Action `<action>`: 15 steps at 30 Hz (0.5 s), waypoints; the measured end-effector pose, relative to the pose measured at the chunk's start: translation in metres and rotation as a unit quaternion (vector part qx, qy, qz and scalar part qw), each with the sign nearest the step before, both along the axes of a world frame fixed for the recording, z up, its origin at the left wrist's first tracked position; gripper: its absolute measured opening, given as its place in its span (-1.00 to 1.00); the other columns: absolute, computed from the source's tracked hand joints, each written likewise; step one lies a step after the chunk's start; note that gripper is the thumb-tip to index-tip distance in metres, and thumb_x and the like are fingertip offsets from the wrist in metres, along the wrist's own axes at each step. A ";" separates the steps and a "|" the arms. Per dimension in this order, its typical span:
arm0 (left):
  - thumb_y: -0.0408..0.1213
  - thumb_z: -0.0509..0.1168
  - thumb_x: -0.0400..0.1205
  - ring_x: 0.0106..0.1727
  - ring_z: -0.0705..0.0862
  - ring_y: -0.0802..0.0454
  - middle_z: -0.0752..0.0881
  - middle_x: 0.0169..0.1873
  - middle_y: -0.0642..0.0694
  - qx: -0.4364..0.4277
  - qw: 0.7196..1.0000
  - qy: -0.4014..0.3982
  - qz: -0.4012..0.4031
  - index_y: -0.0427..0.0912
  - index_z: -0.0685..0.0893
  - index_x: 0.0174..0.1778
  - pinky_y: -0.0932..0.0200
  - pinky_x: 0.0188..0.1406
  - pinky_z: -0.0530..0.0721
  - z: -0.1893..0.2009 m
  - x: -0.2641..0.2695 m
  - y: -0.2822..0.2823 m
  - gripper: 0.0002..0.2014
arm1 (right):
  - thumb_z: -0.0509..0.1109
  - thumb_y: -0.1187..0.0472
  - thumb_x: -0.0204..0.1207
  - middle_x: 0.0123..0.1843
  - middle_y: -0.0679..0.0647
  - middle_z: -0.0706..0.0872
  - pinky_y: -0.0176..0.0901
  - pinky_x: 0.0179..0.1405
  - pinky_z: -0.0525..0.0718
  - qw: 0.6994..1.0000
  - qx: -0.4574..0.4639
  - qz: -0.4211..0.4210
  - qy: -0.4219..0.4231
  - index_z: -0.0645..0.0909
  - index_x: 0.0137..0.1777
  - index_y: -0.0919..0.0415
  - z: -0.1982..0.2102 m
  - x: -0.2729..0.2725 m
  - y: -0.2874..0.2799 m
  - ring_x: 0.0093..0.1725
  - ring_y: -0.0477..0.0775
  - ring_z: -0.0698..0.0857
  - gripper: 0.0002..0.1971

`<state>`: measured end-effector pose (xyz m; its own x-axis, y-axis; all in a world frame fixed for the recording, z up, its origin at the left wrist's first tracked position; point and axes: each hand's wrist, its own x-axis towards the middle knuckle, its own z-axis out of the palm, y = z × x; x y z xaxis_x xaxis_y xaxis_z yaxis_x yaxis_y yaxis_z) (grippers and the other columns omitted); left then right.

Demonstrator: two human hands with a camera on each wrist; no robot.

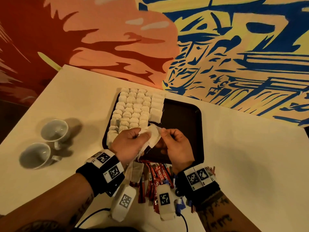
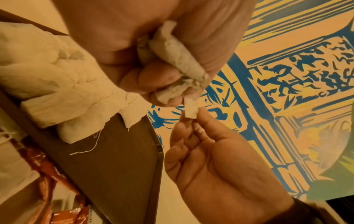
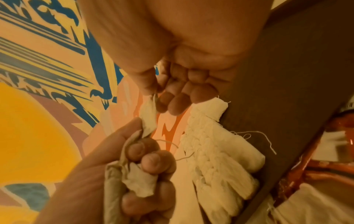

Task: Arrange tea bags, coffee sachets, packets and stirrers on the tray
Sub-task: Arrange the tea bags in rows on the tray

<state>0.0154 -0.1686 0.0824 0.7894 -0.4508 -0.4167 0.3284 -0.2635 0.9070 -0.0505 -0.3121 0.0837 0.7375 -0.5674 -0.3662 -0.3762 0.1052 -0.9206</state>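
Observation:
A dark brown tray (image 1: 184, 118) lies on the white table, its left half packed with rows of white tea bags (image 1: 135, 111). Above the tray's near edge my left hand (image 1: 133, 139) grips a small bunch of tea bags (image 1: 153, 139). My right hand (image 1: 173, 143) pinches the tip of one bag (image 1: 160, 130) in that bunch between thumb and forefinger. The left wrist view has the pinched tip (image 2: 190, 109) sticking out below the clenched bunch (image 2: 178, 60). Red coffee sachets (image 1: 158, 178) lie heaped on the table under my wrists.
Two empty grey cups (image 1: 53, 129) (image 1: 36, 155) stand on the table's left side. A painted wall (image 1: 234, 47) rises right behind the tray. The tray's right half (image 1: 182, 131) is bare. Loose threads (image 2: 90, 145) trail from the laid bags.

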 end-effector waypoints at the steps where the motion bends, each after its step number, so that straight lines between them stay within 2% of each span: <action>1: 0.01 0.38 0.65 -0.40 0.62 -0.06 0.74 -0.29 -0.45 0.001 1.000 -0.001 0.006 -0.26 0.76 -0.14 0.09 -0.32 0.57 -0.001 0.001 -0.001 -0.65 | 0.46 0.02 0.61 -0.18 0.04 0.84 -0.11 -0.24 0.72 0.999 -0.037 0.000 -0.002 0.66 -0.01 0.08 -0.003 0.000 -0.001 -0.21 -0.03 0.80 -0.86; 3: -0.03 0.39 0.65 -0.44 0.64 -0.03 0.73 -0.39 -0.37 -0.003 1.000 0.005 0.029 -0.29 0.76 -0.16 0.14 -0.33 0.59 0.000 0.004 -0.002 -0.66 | 0.50 0.06 0.58 0.00 -0.07 0.80 -0.13 0.00 0.75 0.993 -0.110 0.038 -0.027 0.63 0.08 -0.08 -0.004 -0.001 -0.006 -0.02 -0.16 0.77 -0.87; 6: -0.10 0.38 0.66 -0.38 0.71 0.02 0.79 -0.33 -0.28 -0.020 0.999 0.032 0.034 -0.22 0.82 -0.12 0.15 -0.29 0.64 0.003 0.008 -0.006 -0.75 | 0.58 0.15 0.49 0.27 -0.31 0.62 -0.36 0.21 0.59 0.952 -0.206 0.221 -0.054 0.54 0.24 -0.32 0.000 -0.006 -0.012 0.27 -0.32 0.60 -0.55; 8: -0.16 0.37 0.67 -0.37 0.72 0.04 0.82 -0.33 -0.19 -0.031 0.998 0.044 0.019 -0.17 0.84 -0.17 0.16 -0.31 0.63 0.004 0.009 -0.006 -0.79 | 0.58 0.12 0.46 0.29 -0.44 0.56 -0.33 0.29 0.56 0.919 -0.247 0.303 -0.042 0.52 0.32 -0.37 0.000 -0.007 -0.009 0.33 -0.32 0.56 -0.47; 9: -0.16 0.37 0.66 -0.38 0.72 0.02 0.81 -0.33 -0.21 -0.030 0.998 0.045 0.010 -0.16 0.84 -0.21 0.14 -0.30 0.63 0.003 0.009 -0.005 -0.78 | 0.56 0.12 0.48 0.28 -0.42 0.60 -0.27 0.30 0.59 0.917 -0.256 0.305 -0.041 0.55 0.38 -0.32 -0.002 -0.007 -0.008 0.31 -0.31 0.59 -0.48; 11: -0.13 0.39 0.65 -0.41 0.69 -0.01 0.80 -0.30 -0.32 -0.014 0.999 0.040 -0.007 -0.15 0.83 -0.25 0.09 -0.28 0.62 0.001 0.009 -0.004 -0.76 | 0.43 0.23 0.58 0.24 -0.29 0.73 -0.27 0.22 0.67 0.922 -0.260 0.284 -0.046 0.62 0.39 -0.19 -0.006 -0.007 -0.009 0.22 -0.28 0.68 -0.57; 13: -0.04 0.40 0.64 -0.39 0.70 -0.02 0.79 -0.27 -0.37 0.004 1.000 0.025 -0.017 -0.12 0.83 -0.24 0.06 -0.26 0.64 -0.004 0.010 -0.001 -0.75 | 0.32 0.33 0.64 0.12 -0.20 0.80 -0.42 0.01 0.66 0.920 -0.275 0.275 -0.037 0.69 0.34 -0.10 -0.009 -0.009 -0.010 0.05 -0.29 0.73 -0.61; 15: 0.06 0.42 0.60 -0.39 0.71 0.04 0.79 -0.36 -0.22 0.023 1.000 0.002 -0.018 0.02 0.81 -0.25 0.09 -0.26 0.64 -0.011 0.012 0.003 -0.77 | 0.28 0.35 0.65 -0.05 -0.17 0.81 -0.44 -0.24 0.61 0.929 -0.266 0.256 -0.013 0.74 0.26 -0.05 -0.011 -0.010 -0.012 -0.15 -0.24 0.73 -0.65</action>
<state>0.0278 -0.1660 0.0715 0.7716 -0.4588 -0.4406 0.3214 -0.3165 0.8925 -0.0601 -0.3240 0.0722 0.9655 -0.2346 -0.1128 -0.2282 -0.5545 -0.8003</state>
